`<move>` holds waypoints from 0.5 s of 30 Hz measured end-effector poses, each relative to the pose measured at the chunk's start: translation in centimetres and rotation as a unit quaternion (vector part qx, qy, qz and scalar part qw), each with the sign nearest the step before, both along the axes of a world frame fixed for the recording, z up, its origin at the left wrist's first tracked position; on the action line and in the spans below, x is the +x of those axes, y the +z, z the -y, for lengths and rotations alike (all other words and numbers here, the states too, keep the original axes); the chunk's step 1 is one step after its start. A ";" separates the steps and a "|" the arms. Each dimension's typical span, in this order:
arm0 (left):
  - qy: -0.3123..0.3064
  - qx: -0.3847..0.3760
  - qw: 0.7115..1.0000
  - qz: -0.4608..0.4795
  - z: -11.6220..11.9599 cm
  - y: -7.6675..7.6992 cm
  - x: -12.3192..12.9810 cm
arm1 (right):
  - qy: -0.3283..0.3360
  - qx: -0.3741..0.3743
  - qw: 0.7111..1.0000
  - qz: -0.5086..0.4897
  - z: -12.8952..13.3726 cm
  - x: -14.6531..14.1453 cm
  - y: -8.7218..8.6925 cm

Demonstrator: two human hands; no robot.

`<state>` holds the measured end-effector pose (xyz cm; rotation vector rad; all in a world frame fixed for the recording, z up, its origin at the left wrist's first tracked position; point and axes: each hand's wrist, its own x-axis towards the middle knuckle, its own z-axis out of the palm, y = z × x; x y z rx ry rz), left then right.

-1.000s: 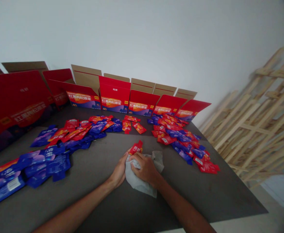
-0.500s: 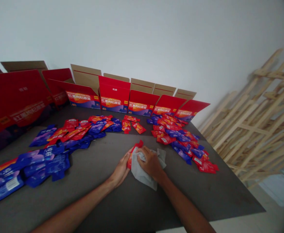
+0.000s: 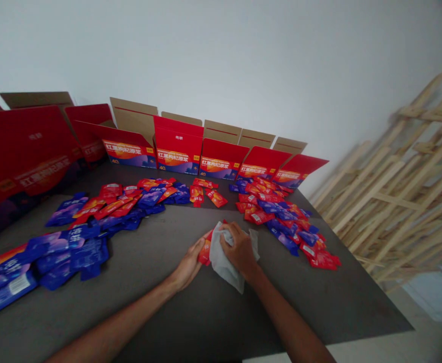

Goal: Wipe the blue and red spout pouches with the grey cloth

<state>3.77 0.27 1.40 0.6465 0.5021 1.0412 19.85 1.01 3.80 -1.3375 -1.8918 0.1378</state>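
L hand (image 3: 186,268) w/ fingers together on red sachet (image 3: 205,253), R hand (image 3: 239,247) w/ fingers clamped on grey cloth (image 3: 223,257) over sachet, mid dark table (image 3: 221,312).

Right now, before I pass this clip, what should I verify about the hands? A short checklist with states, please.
Left hand holding the red sachet: ok.
Right hand pressing on the grey cloth: ok.
Cloth lying over the sachet: ok, it covers most of it.
Sachet's print readable: not ok, hidden by the cloth.
Sachet's surface clean: cannot tell.
Hands apart from the sachet pile on the right: ok.
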 end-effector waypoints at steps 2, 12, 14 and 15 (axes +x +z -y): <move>-0.005 -0.003 1.000 0.005 0.0 0.0 0.0 | -0.001 0.002 1.000 -0.004 -0.1 0.2 0.1; 0.020 -0.050 0.998 0.008 -0.3 -0.3 -0.5 | 0.169 -0.061 0.977 0.113 1.7 -2.2 -0.5; 0.018 -0.049 0.998 0.019 -0.3 -0.1 -0.5 | 0.137 -0.049 0.985 0.098 1.5 -2.0 -0.5; 0.016 -0.047 0.998 0.027 -0.3 0.0 -0.5 | 0.111 -0.040 0.990 0.082 1.2 -1.8 -0.4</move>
